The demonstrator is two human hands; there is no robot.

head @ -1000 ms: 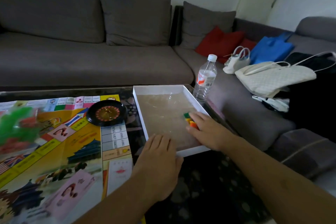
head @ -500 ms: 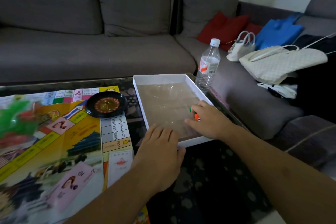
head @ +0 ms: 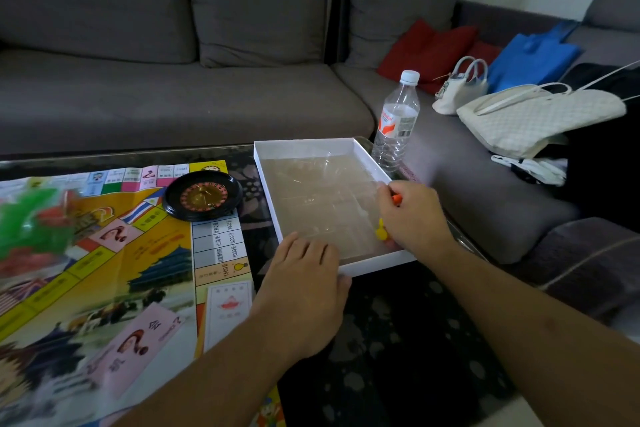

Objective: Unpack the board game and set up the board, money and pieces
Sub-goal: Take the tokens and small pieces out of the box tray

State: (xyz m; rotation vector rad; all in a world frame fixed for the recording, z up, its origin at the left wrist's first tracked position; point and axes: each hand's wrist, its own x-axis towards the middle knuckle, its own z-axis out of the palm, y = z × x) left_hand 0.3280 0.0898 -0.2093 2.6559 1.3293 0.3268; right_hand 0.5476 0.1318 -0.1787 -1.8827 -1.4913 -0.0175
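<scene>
1. Where the table's left half is covered, the board is seen unfolded and flat; it is judged thin and floppy paper, best shifted by an edge. A blurred green and red bag of pieces lies on its left part, and the roulette wheel is set on its far right corner.
2. The left hand is laid flat, fingers straight, on the table against the near left corner of the white box, by which the box is steadied; nothing is gripped.
3. Inside the box a clear moulded insert is seen. Small pawns, orange and yellow, are gathered in the curled right hand at the near right corner. They are judged light, hard and slippery, easily dropped, so a pinch at the body is advised.
4. The table is dark patterned glass, judged smooth. A water bottle stands beyond the box. A grey sofa holds red cushions, a blue bag and white handbags.
</scene>
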